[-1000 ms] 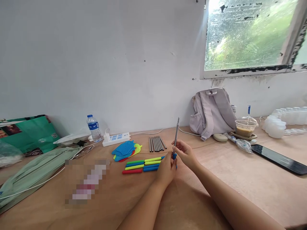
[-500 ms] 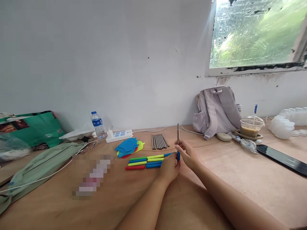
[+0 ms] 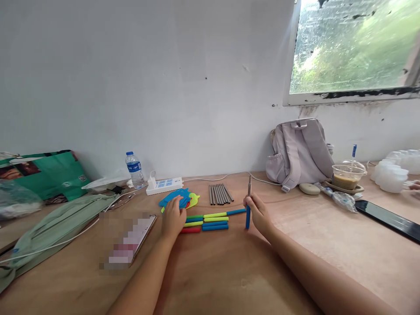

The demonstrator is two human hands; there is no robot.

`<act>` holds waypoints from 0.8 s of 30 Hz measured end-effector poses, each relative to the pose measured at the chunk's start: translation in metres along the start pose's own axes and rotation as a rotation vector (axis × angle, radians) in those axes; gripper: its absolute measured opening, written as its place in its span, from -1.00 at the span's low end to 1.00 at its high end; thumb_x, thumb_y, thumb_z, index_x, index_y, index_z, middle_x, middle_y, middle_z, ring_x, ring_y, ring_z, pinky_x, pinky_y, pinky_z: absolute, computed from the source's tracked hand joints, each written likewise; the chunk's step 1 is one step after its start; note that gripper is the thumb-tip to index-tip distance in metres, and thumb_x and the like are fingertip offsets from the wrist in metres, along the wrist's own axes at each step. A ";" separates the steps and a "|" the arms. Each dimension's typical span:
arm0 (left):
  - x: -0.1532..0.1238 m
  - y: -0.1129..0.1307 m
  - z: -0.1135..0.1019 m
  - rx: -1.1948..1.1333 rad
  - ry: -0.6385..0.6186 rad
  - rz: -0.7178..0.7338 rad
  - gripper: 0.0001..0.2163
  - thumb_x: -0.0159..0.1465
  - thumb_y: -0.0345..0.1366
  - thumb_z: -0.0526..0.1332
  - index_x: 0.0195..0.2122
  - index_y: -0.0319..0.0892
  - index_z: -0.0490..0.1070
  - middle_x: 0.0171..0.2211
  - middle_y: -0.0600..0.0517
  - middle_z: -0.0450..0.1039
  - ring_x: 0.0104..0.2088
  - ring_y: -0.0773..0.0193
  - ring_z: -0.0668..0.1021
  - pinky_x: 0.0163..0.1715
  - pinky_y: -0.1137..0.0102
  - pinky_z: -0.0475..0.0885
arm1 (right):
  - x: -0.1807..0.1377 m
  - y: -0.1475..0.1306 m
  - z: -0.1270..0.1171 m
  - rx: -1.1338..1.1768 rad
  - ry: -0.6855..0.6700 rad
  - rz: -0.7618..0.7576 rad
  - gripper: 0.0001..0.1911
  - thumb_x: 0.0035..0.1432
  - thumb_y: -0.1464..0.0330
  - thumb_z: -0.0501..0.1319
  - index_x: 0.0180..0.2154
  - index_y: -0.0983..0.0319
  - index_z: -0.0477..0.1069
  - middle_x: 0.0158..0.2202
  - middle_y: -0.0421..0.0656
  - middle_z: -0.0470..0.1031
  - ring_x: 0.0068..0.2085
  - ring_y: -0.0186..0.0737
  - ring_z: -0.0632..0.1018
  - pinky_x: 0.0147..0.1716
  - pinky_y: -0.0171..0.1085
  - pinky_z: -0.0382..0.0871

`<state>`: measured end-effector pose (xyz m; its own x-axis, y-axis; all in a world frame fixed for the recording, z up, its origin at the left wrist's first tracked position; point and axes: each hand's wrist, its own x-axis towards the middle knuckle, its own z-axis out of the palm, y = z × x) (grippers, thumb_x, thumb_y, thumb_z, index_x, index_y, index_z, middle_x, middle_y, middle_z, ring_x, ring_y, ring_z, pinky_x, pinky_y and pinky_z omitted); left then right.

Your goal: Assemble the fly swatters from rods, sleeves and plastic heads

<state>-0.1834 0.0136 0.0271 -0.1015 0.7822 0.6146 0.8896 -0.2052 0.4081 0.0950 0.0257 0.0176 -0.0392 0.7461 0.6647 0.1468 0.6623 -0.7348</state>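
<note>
My right hand (image 3: 259, 213) is closed round a thin metal rod with a blue handle (image 3: 248, 215), held upright with its blue end on the wooden table (image 3: 328, 253). My left hand (image 3: 173, 218) has its fingers apart and reaches over the stack of flat mesh swatter heads (image 3: 181, 199), blue on top with yellow and red beneath. Between my hands lie several coloured handles (image 3: 213, 221) in rows: green, yellow, blue and red. Behind them a bundle of bare metal rods (image 3: 220, 194) lies side by side.
A phone (image 3: 138, 238) lies at the left. A power strip (image 3: 164, 185), water bottle (image 3: 134, 168), green bags (image 3: 49, 218) and grey backpack (image 3: 300, 153) line the wall. A drink cup (image 3: 348, 175), white containers (image 3: 393, 177) and a dark tablet (image 3: 390, 218) sit right.
My left hand has let go of the rod and moved left to the mesh heads. My right hand has lowered the rod until its blue end stands on the table.
</note>
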 end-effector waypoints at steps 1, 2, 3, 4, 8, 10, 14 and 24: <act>0.002 -0.014 0.000 0.025 -0.017 -0.034 -0.61 0.10 -0.51 -0.02 -0.02 -0.32 0.27 0.02 -0.23 0.31 0.08 0.00 0.31 0.10 0.12 0.16 | 0.000 0.001 0.002 0.011 0.008 0.004 -0.65 0.22 0.12 -0.08 -0.50 0.18 0.17 -0.54 -0.24 0.20 -0.47 -0.29 0.29 -0.47 -0.32 0.19; 0.002 -0.024 0.000 0.044 -0.040 -0.061 -0.60 0.10 -0.51 -0.02 0.00 -0.34 0.25 0.04 -0.23 0.30 0.09 0.01 0.31 0.10 0.14 0.17 | 0.000 0.002 0.003 0.023 0.012 0.008 -0.64 0.22 0.11 -0.09 -0.50 0.18 0.16 -0.54 -0.23 0.20 -0.48 -0.29 0.29 -0.47 -0.32 0.20; 0.003 -0.031 0.002 0.058 -0.066 -0.082 -0.58 0.10 -0.51 -0.01 0.03 -0.35 0.24 0.06 -0.22 0.30 0.10 0.02 0.31 0.10 0.15 0.18 | -0.001 0.003 0.004 0.033 0.013 0.010 -0.64 0.22 0.10 -0.10 -0.50 0.18 0.16 -0.54 -0.23 0.20 -0.49 -0.30 0.28 -0.48 -0.31 0.20; 0.003 -0.036 0.004 0.069 -0.090 -0.100 -0.57 0.11 -0.51 -0.01 0.05 -0.34 0.22 0.07 -0.21 0.29 0.11 0.03 0.30 0.11 0.16 0.18 | -0.001 0.003 0.005 0.042 0.010 0.011 -0.63 0.22 0.10 -0.11 -0.50 0.18 0.16 -0.54 -0.23 0.20 -0.50 -0.30 0.28 -0.49 -0.31 0.20; 0.002 -0.043 0.010 0.083 -0.158 -0.160 -0.54 0.15 -0.52 -0.06 0.11 -0.31 0.18 0.11 -0.16 0.27 0.12 0.08 0.30 0.10 0.19 0.20 | -0.004 0.005 0.005 0.056 0.005 0.001 -0.62 0.22 0.07 -0.11 -0.50 0.17 0.15 -0.56 -0.23 0.21 -0.51 -0.29 0.28 -0.49 -0.29 0.21; 0.002 -0.044 0.011 0.080 -0.173 -0.187 -0.52 0.15 -0.54 -0.09 0.13 -0.28 0.15 0.09 -0.12 0.31 0.09 0.15 0.35 0.08 0.24 0.23 | -0.005 0.008 0.004 0.052 0.010 -0.004 -0.61 0.22 0.06 -0.12 -0.50 0.17 0.15 -0.56 -0.23 0.21 -0.51 -0.29 0.28 -0.49 -0.29 0.22; 0.002 -0.046 0.009 0.079 -0.183 -0.207 -0.50 0.11 -0.57 -0.06 0.11 -0.22 0.18 0.01 -0.06 0.40 0.02 0.18 0.42 0.00 0.28 0.32 | -0.005 0.012 0.003 0.035 -0.004 -0.002 -0.59 0.21 0.04 -0.12 -0.50 0.17 0.15 -0.58 -0.24 0.19 -0.52 -0.29 0.27 -0.51 -0.30 0.20; 0.004 -0.047 0.004 0.087 -0.197 -0.107 -0.53 0.07 -0.59 0.00 0.02 -0.21 0.31 -0.17 -0.02 0.48 -0.14 0.24 0.50 -0.07 0.34 0.37 | -0.007 0.019 0.003 -0.019 -0.068 -0.019 -0.60 0.23 0.08 -0.10 -0.53 0.17 0.12 -0.58 -0.27 0.15 -0.54 -0.32 0.24 -0.52 -0.32 0.16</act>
<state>-0.2235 0.0287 0.0077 -0.1160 0.8981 0.4243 0.9142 -0.0704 0.3990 0.0950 0.0337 -0.0014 -0.1091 0.7367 0.6673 0.1642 0.6754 -0.7189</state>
